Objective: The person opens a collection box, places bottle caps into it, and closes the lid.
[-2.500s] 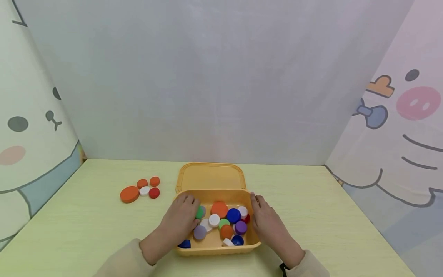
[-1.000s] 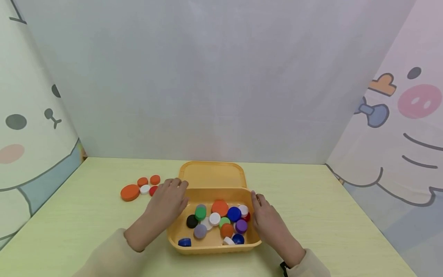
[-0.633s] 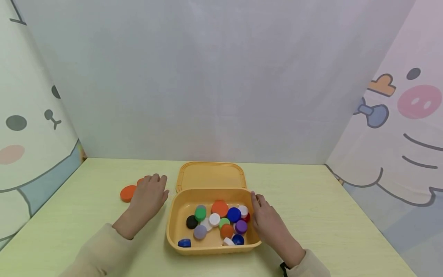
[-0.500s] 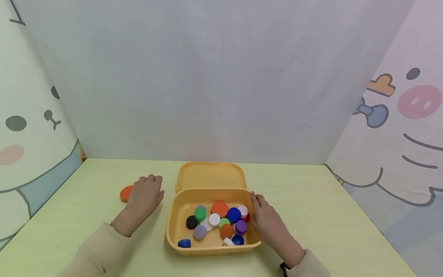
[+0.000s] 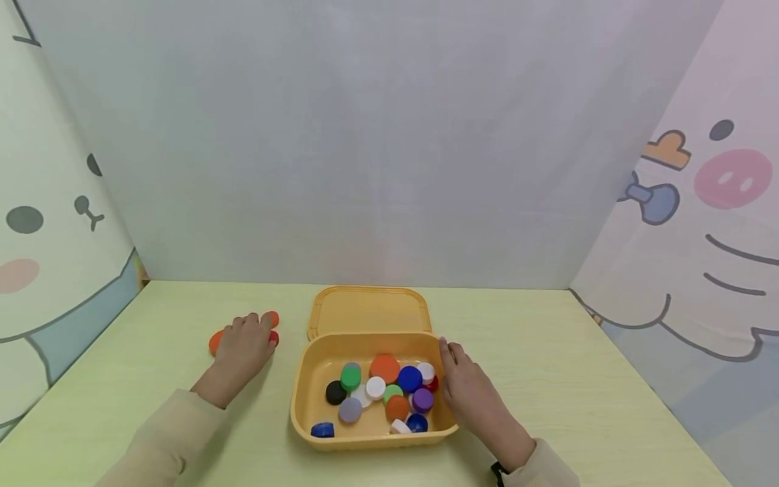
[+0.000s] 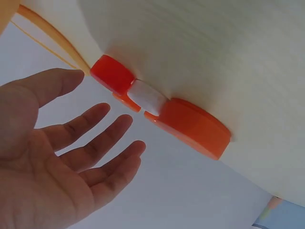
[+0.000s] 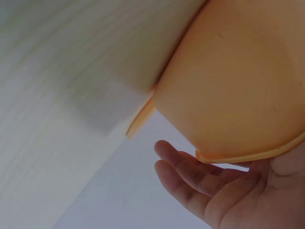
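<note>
Beside the loosely spread left grip (image 5: 242, 348) lay a red cap (image 6: 111, 74), and against the straight-fingered right grip (image 5: 472, 391), a box (image 5: 374, 443).

Swings bare left hand (image 5: 242, 348) off rectangular yellow plastic box (image 5: 377, 443), over near big round orange plastic cap (image 6: 193, 126), blocking small round white plastic cap (image 6: 147, 98) in head view. Uncovers round black plastic cap (image 5: 336, 392) too.

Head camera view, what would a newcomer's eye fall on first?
Low in the middle, the yellow box of bright caps stands out, the right hand at its side. Next comes the left hand by red and orange caps, further left. A cartoon pig's snout shows far right.
</note>
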Tool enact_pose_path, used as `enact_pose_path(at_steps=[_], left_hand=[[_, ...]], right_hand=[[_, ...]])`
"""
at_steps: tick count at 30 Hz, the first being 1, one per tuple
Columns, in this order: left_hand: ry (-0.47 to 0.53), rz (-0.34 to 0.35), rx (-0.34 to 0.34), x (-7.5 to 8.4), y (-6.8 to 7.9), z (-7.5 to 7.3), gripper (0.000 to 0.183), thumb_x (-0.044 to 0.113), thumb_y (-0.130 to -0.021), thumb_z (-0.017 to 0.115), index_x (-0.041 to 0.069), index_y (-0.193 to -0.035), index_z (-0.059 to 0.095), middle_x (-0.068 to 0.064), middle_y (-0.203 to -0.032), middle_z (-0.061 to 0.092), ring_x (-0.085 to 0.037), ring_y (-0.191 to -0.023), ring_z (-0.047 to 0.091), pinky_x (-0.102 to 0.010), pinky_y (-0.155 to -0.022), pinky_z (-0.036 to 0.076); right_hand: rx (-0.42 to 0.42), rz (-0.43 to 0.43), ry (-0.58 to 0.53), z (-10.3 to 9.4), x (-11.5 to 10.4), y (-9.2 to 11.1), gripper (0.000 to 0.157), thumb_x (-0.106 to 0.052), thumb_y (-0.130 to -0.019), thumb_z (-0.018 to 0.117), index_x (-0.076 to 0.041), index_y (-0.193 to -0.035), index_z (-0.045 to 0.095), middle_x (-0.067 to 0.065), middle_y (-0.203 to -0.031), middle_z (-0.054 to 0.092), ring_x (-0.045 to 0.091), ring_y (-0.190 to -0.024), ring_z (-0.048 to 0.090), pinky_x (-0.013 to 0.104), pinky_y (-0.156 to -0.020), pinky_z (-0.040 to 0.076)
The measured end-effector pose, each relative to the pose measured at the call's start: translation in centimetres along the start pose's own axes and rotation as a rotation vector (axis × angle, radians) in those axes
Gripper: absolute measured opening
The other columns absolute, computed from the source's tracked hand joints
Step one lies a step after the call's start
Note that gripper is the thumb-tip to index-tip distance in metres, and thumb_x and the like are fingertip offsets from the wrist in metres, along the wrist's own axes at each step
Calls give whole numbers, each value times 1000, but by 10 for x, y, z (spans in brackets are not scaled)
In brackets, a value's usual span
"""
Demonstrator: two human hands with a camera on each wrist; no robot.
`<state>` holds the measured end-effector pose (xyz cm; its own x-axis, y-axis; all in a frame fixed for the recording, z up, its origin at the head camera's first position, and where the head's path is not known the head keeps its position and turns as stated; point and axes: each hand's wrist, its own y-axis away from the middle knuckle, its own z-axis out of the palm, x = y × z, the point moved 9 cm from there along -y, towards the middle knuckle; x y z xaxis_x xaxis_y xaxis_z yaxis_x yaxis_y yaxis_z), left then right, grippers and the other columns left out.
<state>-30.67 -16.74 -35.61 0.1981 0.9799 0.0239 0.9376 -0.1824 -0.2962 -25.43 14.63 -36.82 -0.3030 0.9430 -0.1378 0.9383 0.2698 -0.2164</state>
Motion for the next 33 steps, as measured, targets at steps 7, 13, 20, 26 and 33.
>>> enact_pose_path(at_steps=[7, 13, 20, 26, 33], left_hand=[[-36, 4, -20, -3, 0, 10, 28, 13, -75, 69, -3, -89, 51, -15, -71, 48, -30, -64, 47, -42, -57, 46], [-44, -6, -38, -5, 0, 15, 29, 13, -74, 68, -4, -91, 52, -16, -73, 49, -32, -66, 48, -44, -58, 46], [-38, -13, -55, -6, 1, 17, 32, 14, -74, 70, -5, -93, 52, -16, -75, 50, -32, -68, 48, -44, -60, 47], [-19, -14, -44, -6, -2, 16, 30, 14, -75, 70, -5, -90, 53, -15, -74, 50, -30, -66, 47, -42, -59, 47], [-19, -1, 20, 0, -4, 5, 32, 19, -74, 72, -4, -88, 54, -15, -75, 51, -33, -71, 51, -43, -61, 49]], right_hand=[[-14, 19, -10, 3, 1, 1, 53, -9, -88, 53, 3, -137, 36, 21, -125, 48, 30, -95, 59, 43, -83, 51], [-27, 29, -16, 4, 1, 1, 54, -10, -88, 53, 2, -138, 35, 20, -126, 47, 30, -96, 59, 44, -84, 51], [-13, 27, -15, 3, 2, 0, 53, -9, -88, 52, 3, -137, 37, 20, -125, 48, 31, -98, 58, 45, -84, 50], [-20, 39, -19, 3, 2, 0, 53, -9, -88, 51, 2, -137, 36, 20, -126, 48, 31, -99, 58, 45, -85, 50], [-8, 16, -4, 1, 1, 0, 52, -9, -88, 51, 3, -136, 37, 21, -124, 49, 31, -97, 59, 45, -84, 50]])
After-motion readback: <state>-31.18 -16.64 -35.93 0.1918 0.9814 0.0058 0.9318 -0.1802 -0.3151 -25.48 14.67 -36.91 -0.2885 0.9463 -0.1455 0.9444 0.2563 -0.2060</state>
